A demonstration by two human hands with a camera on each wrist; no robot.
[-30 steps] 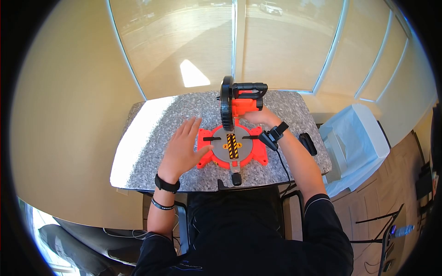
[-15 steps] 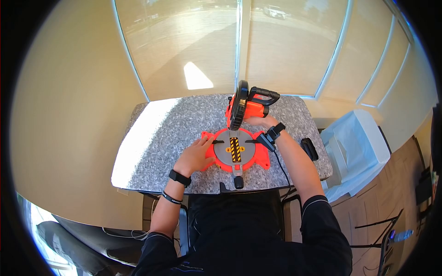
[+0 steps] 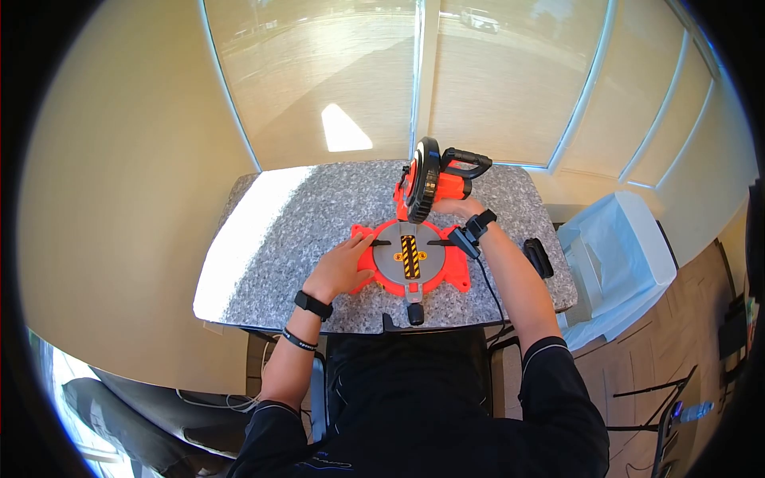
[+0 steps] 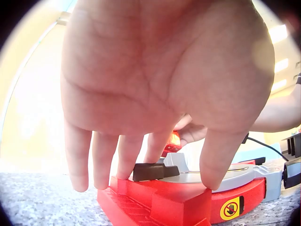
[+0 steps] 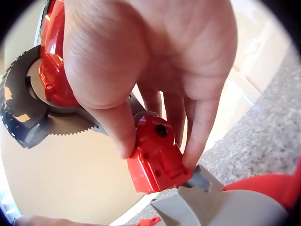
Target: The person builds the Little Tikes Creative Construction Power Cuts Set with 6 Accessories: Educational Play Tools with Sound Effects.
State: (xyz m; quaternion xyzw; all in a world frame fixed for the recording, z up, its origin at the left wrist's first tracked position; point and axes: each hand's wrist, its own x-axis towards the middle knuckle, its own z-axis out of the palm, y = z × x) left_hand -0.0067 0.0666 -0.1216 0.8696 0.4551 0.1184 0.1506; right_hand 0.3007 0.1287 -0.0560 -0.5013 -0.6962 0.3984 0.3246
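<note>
A toy mitre saw has a red base (image 3: 457, 271) with a grey round plate (image 3: 386, 263) lying on the table. Its red and black saw head (image 3: 426, 179) stands raised and tilted toward the right over the back of the plate. The left hand (image 3: 339, 269) rests on the base's left side; in the left wrist view its straight fingers (image 4: 128, 153) touch the red edge beside a black clip (image 4: 150, 172). Behind the plate, the right hand (image 3: 460, 209) grips the red hinge block (image 5: 157, 155) between thumb and fingers, as the right wrist view shows.
A black object (image 3: 538, 258) lies on the right of the speckled table (image 3: 279, 239). A black cable (image 3: 491, 291) hangs from the right wrist's device over the front edge. Right of the table stands a bin with a pale blue liner (image 3: 629, 263).
The left hand has come down from above the table onto the base's left side. The saw head has gone from upright to tilted right, with the right hand still at its hinge.
</note>
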